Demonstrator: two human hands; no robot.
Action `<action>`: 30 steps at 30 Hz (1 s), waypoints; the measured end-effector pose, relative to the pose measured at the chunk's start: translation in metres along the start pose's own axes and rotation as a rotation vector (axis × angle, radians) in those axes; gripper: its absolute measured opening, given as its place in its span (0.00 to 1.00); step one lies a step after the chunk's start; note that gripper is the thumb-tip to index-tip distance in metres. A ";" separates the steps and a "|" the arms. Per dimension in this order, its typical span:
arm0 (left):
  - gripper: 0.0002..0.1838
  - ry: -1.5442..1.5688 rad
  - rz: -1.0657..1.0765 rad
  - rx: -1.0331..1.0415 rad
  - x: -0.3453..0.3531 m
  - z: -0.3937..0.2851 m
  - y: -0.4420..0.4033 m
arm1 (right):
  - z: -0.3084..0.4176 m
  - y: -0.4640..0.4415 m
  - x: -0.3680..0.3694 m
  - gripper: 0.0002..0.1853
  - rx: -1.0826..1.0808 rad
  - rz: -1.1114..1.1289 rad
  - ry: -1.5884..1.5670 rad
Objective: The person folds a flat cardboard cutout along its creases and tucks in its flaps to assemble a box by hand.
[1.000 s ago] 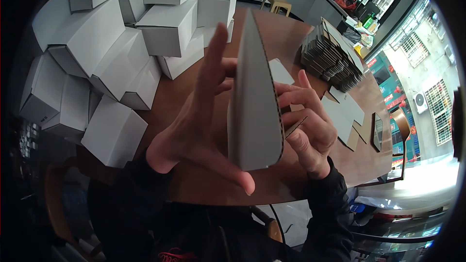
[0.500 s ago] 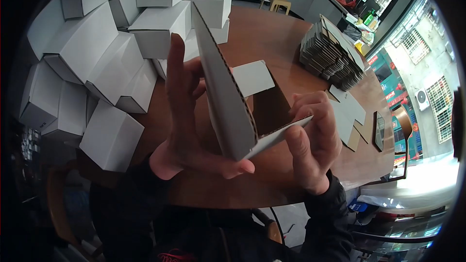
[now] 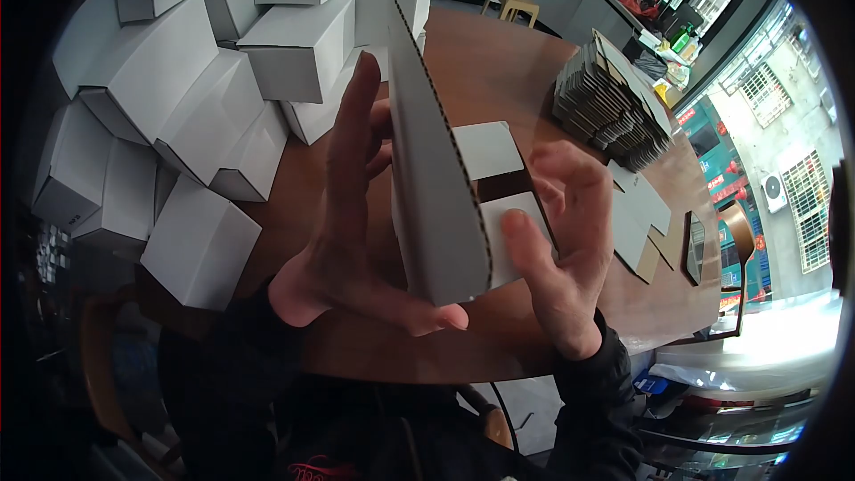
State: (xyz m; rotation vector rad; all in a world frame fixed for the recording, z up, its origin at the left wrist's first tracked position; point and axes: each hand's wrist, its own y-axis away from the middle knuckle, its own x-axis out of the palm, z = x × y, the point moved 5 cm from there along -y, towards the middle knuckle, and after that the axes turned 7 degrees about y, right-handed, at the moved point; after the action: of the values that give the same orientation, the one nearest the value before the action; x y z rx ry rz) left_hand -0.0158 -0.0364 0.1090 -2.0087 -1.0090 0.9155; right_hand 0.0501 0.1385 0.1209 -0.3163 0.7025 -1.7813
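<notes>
A white cardboard box (image 3: 436, 187) with a brown inside is held up in front of me, its long lid panel standing open. My left hand (image 3: 334, 254) grips it from the left, the thumb under the near end and the other fingers behind the panel. My right hand (image 3: 574, 258) is at the box's right side, its thumb pressing on the near end flap (image 3: 512, 236) and its fingers curled behind the side wall. Both the near flap and the far end flap (image 3: 488, 150) lie folded inward across the opening, with a dark gap between them.
Several closed white boxes (image 3: 156, 71) are piled on the left of the round brown table (image 3: 485, 53). At the right stand a stack of flat cardboard blanks (image 3: 614, 102), some loose flat pieces (image 3: 637, 214) and a phone (image 3: 694, 248). A wooden stool (image 3: 512, 5) is beyond.
The near end flap has swung from sticking outward to folded in over the opening, pushed by my right thumb. The box and both hands have shifted slightly, and the lid panel stands more upright.
</notes>
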 end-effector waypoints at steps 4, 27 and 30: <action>0.83 -0.001 0.011 0.003 -0.003 -0.001 0.000 | 0.001 -0.005 0.000 0.13 -0.042 0.125 0.083; 0.71 -0.365 -0.150 0.029 0.028 -0.007 0.016 | -0.006 -0.005 -0.004 0.20 0.068 0.226 0.118; 0.70 -0.289 -0.132 -0.008 0.027 -0.010 0.015 | -0.007 -0.006 -0.006 0.19 0.000 0.222 0.155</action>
State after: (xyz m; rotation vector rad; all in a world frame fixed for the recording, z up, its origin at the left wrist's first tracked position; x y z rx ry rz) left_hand 0.0091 -0.0229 0.0946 -1.8245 -1.2880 1.1514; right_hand 0.0442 0.1472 0.1199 -0.0958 0.8143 -1.6055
